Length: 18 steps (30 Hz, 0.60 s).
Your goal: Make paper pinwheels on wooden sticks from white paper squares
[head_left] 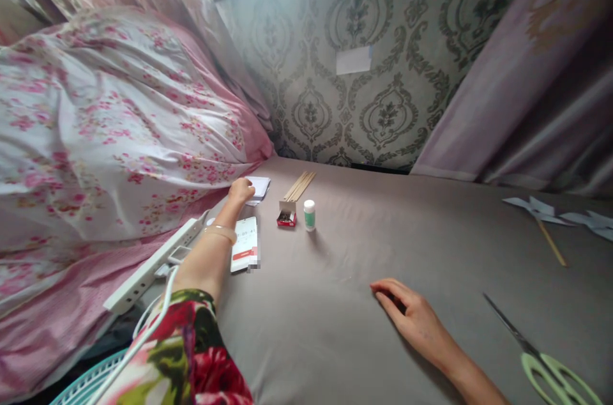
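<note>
My left hand (pixel 242 190) reaches far forward, its fingers bent closed at the near-left edge of a small stack of white paper (pixel 260 187). The fingertips are partly hidden, but they appear to pinch the paper. Below that arm lies a phone (pixel 245 242) with a lit white screen. My right hand (pixel 412 312) rests on the grey cloth with fingers curled together and the thumb close to them; nothing shows in it. Between the hands stand a small red box of dark little pieces (pixel 286 220), its flap raised, and a white bottle with a green label (pixel 310 216).
Thin wooden sticks (pixel 300 186) lie behind the box. Green-handled scissors (pixel 539 354) lie at right, blades pointing away. Beyond them are a white paper pinwheel on a stick (pixel 536 208) and another folded paper piece (pixel 594 222). A power strip (pixel 153 264) with white cables borders the left arm.
</note>
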Motion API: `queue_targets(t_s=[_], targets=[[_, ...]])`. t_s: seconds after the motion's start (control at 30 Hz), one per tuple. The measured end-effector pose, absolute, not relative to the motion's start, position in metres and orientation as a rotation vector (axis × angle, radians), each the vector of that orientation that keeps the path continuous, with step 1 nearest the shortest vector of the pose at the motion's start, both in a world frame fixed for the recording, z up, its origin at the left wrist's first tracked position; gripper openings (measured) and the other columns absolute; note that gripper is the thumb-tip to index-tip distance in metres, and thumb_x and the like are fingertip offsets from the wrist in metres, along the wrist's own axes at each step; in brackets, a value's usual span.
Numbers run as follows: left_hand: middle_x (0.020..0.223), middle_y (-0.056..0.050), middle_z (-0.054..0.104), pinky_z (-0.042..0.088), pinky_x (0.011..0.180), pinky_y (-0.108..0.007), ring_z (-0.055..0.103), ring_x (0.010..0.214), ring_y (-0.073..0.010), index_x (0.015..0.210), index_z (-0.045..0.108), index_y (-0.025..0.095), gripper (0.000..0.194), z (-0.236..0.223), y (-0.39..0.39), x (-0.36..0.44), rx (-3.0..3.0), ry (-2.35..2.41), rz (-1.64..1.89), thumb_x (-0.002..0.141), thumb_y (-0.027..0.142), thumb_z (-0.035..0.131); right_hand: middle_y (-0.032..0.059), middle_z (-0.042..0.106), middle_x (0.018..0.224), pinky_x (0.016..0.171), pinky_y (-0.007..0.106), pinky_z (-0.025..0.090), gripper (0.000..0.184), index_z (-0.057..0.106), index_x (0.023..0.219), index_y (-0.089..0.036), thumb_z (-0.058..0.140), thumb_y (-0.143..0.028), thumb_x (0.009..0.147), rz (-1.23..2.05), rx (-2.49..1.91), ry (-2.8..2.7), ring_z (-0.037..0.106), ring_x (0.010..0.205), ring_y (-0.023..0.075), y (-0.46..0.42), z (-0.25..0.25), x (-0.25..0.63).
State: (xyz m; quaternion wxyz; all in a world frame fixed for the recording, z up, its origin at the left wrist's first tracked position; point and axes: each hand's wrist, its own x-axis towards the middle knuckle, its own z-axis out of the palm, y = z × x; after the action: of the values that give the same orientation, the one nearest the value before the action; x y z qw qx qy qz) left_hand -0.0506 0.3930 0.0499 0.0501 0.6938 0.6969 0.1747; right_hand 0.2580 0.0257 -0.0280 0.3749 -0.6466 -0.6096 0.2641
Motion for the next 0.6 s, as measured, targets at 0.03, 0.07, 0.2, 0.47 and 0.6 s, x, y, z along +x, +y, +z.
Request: queue_targets(t_s=[0.03, 0.07, 0.2, 0.47, 0.6], targets=[[0.109, -0.015, 0.071, 0.048, 0.088, -0.029, 0.063, 0.108, -0.0276, 0.099, 0.073, 0.015, 0.035, 0.05, 0.399, -0.049, 2.13, 2.124, 0.484, 0.067, 0.018, 0.061, 0.0073, 0.069, 0.102, 0.088, 0.032, 0.049, 0.027, 0.067, 0.096, -0.022, 0.046, -0.039, 0.092, 0.673, -1.653, -1.56, 0.064, 0.097, 0.0203, 0.026, -0.027, 0.258], [0.106, -0.016, 0.072, 0.049, 0.086, -0.03, 0.064, 0.106, -0.0283, 0.096, 0.073, 0.014, 0.033, 0.051, 0.405, -0.047, 2.143, 2.126, 0.435, 0.066, 0.018, 0.062, 0.0071, 0.069, 0.101, 0.088, 0.032, 0.05, 0.027, 0.067, 0.095, -0.022, 0.047, -0.039, 0.092, 0.667, -1.651, -1.559, 0.065, 0.096, 0.0203, 0.026, -0.027, 0.257], [0.088, -0.018, 0.073, 0.051, 0.074, -0.033, 0.068, 0.092, -0.0316, 0.076, 0.072, 0.012, 0.021, 0.05, 0.422, -0.043, 2.164, 2.152, 0.258, 0.058, 0.021, 0.07, 0.0061, 0.07, 0.098, 0.087, 0.032, 0.051, 0.025, 0.068, 0.091, -0.023, 0.047, -0.038, 0.092, 0.648, -1.658, -1.551, 0.066, 0.094, 0.0203, 0.028, -0.025, 0.257], [0.08, -0.018, 0.071, 0.051, 0.065, -0.03, 0.068, 0.084, -0.0312, 0.071, 0.07, 0.01, 0.027, 0.046, 0.445, -0.047, 2.222, 2.165, 0.108, 0.053, 0.03, 0.075, 0.0058, 0.07, 0.098, 0.087, 0.03, 0.051, 0.025, 0.068, 0.091, -0.024, 0.048, -0.038, 0.092, 0.658, -1.663, -1.532, 0.066, 0.094, 0.0198, 0.027, -0.026, 0.258], [0.081, -0.018, 0.072, 0.051, 0.066, -0.03, 0.068, 0.085, -0.0317, 0.073, 0.071, 0.01, 0.026, 0.044, 0.452, -0.048, 2.248, 2.172, 0.062, 0.054, 0.027, 0.073, 0.0054, 0.07, 0.096, 0.085, 0.029, 0.052, 0.025, 0.068, 0.089, -0.024, 0.048, -0.038, 0.092, 0.668, -1.656, -1.534, 0.066, 0.092, 0.0194, 0.028, -0.026, 0.258]])
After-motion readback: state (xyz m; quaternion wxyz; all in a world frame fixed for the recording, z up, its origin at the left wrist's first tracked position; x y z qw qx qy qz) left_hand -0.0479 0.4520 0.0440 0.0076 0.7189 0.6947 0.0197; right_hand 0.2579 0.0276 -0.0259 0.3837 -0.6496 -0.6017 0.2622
